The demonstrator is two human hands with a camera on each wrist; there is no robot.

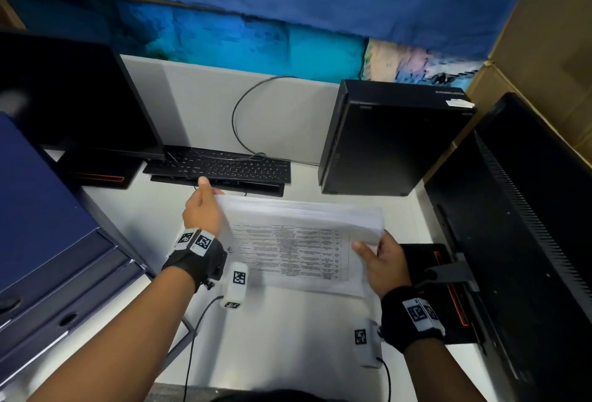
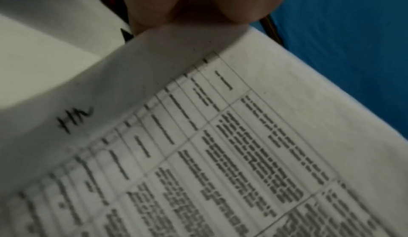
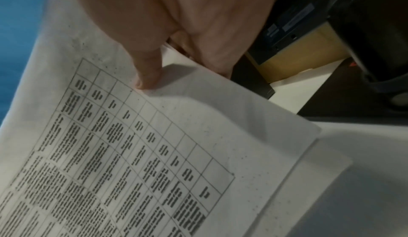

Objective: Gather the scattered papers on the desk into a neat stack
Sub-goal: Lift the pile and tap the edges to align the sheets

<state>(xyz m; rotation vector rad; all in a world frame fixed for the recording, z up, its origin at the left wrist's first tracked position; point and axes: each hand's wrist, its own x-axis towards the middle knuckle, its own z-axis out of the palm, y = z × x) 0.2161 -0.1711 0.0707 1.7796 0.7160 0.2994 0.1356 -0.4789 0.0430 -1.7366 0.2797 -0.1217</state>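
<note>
Papers (image 1: 298,241) are held above the white worktop (image 1: 288,331), printed table uppermost. Left hand (image 1: 203,209) pinches the far left corner; right hand (image 1: 382,262) clamps the right edge, thumb on top. Keyboard (image 1: 221,166) lies just beyond; monitors flank both sides.

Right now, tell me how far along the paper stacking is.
Done: the printed sheets are gathered into one bundle. In hand: the left hand pinches its far left corner, and the right hand grips the right edge. Left: edges are offset in the right wrist view, so square them and set them on the white desk.
</note>
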